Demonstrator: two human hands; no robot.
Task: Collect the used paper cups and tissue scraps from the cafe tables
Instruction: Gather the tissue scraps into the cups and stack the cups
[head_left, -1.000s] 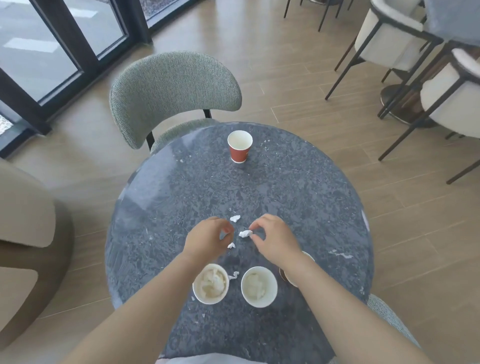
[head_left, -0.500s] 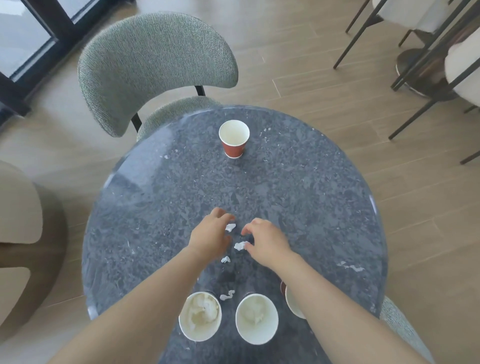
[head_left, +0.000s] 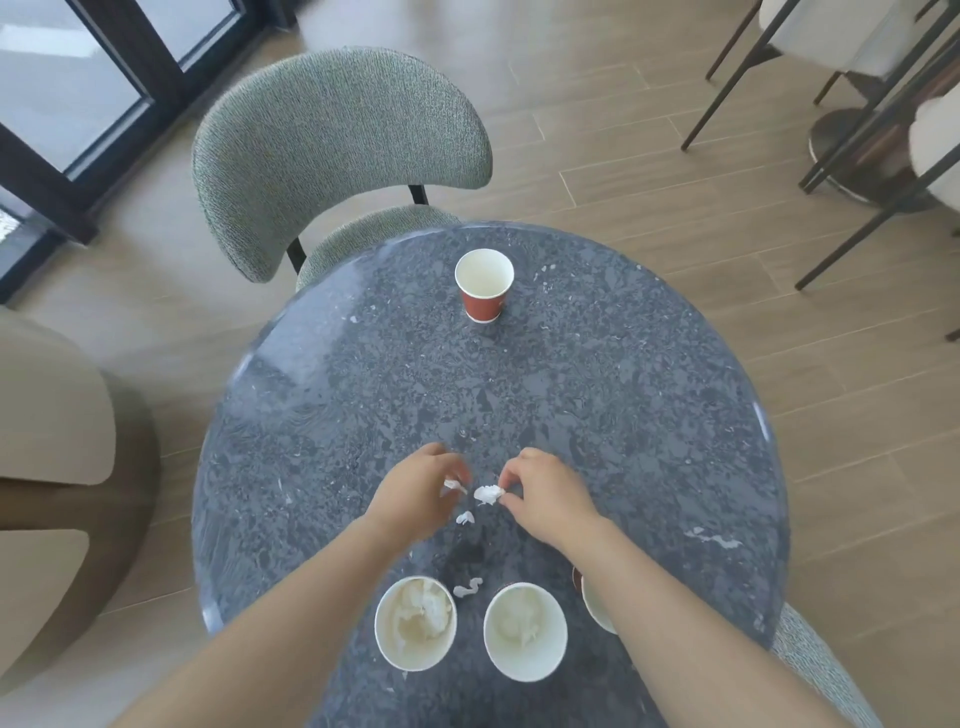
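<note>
Over a round, dark grey speckled stone table (head_left: 623, 415), a person's left hand (head_left: 415, 493) pinches a small white tissue scrap (head_left: 453, 486) between its curled fingertips. The right hand (head_left: 550, 499) grips a larger crumpled white tissue wad (head_left: 488, 493) between thumb and forefinger. Both pieces sit at the middle of the surface, just apart from each other. A tiny loose white shred (head_left: 465, 517) lies on the stone just nearer the person, between the two wrists.

Toward the near edge stand two open white-lined paper cups. The left cup (head_left: 415, 623) and the right cup (head_left: 524, 631) each hold crumpled tissue. A twisted white paper strip (head_left: 467, 587) lies on the stone between their far rims. A third cup (head_left: 597, 608), reddish on the outside, is mostly hidden under the right forearm, and its contents cannot be seen.

Near the far edge an upright red paper cup with a white interior (head_left: 484, 286) stands alone, well apart from the hands. A grey-green upholstered chair (head_left: 337, 145) is tucked against that far edge.
</note>
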